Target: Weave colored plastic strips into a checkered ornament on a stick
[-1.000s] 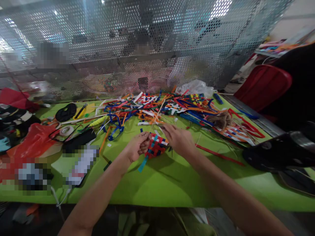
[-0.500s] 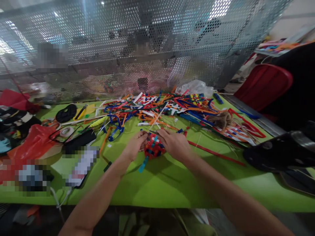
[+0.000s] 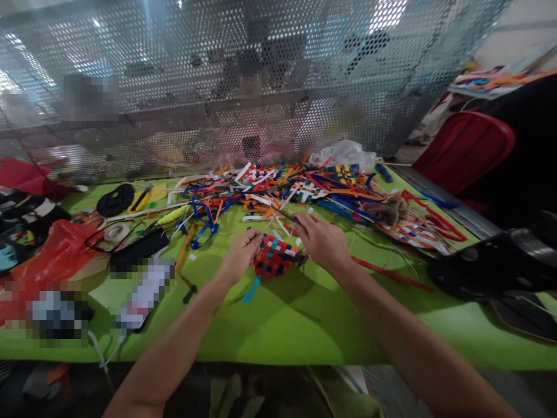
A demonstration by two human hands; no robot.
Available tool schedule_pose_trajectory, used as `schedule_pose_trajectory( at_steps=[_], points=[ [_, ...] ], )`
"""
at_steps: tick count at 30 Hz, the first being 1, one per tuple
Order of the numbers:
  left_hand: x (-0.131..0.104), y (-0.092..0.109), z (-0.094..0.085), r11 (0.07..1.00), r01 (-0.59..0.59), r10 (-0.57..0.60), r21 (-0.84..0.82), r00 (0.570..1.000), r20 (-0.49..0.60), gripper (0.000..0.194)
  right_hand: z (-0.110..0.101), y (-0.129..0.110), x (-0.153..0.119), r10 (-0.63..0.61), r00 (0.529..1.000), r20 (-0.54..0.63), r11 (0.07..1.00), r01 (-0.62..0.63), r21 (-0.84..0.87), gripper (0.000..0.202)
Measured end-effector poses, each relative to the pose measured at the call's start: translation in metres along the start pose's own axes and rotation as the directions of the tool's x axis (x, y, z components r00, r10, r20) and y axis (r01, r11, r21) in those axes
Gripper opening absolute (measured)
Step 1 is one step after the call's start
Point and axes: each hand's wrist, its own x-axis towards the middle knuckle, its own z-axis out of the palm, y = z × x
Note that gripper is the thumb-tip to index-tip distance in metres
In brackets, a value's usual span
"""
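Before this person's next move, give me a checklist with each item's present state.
1. Left hand gripping the woven piece: ok, at its upper left edge.
2. Right hand holding the thin dark tool: ok, it juts out past the fingers.
3. Tool tip apart from the left hand: ok, there is a gap.
4. Teal strip trimmed or tucked in: not ok, its end sticks out on the near side.
5. Weave sound under the left fingers: cannot tell, hidden.

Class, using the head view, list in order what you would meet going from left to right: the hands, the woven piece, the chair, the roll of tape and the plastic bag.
Plastic bag → roll of tape → left hand → woven piece → right hand → chair
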Motion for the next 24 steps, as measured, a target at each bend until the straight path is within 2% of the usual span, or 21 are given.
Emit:
schedule_pose_trajectory(
  at_steps=[2,6,8,12,15,18,22,24],
  points=[
    [0.0,0.0,0.0,1.0,0.009,-0.009,-0.001,1.0,-0.003,0.03,0.0,-0.001,0.0,0.015,1.0,0.001,1.0,-0.015,0.0,0.042],
    [0.001,-0.001,-0.001,1.0,0.008,-0.008,-0.002,1.0,-0.009,0.029,0.0,-0.006,-0.002,-0.113,0.992,0.064,0.993,0.11,0.045,0.044],
    [0.002,-0.004,-0.002,0.999,-0.018,0.019,0.03,1.0,-0.016,0.028,-0.001,-0.002,0.0,-0.081,0.995,0.05,0.996,0.079,0.039,0.044],
    [0.004,-0.01,-0.004,0.993,-0.054,0.054,0.102,0.999,0.002,0.024,-0.002,0.007,0.003,0.094,0.995,-0.015,0.995,-0.095,-0.008,0.044],
    [0.005,-0.011,-0.004,0.983,-0.085,0.089,0.163,0.996,-0.02,0.022,-0.001,0.001,0.0,-0.002,0.999,0.038,1.0,0.001,0.007,0.046],
    [0.006,-0.011,-0.005,0.941,-0.172,0.194,0.293,0.98,-0.049,0.02,0.001,-0.005,-0.002,-0.094,0.993,0.078,0.995,0.092,0.034,0.046],
    [0.004,-0.012,-0.006,0.855,-0.259,0.294,0.449,0.956,-0.008,0.021,-0.002,-0.001,0.0,0.037,0.999,0.018,0.999,-0.037,0.002,0.043],
    [0.003,-0.012,-0.007,0.818,-0.263,0.311,0.511,0.951,-0.008,0.02,-0.002,-0.001,0.0,0.048,0.999,0.013,0.999,-0.048,0.002,0.043]
  ],
)
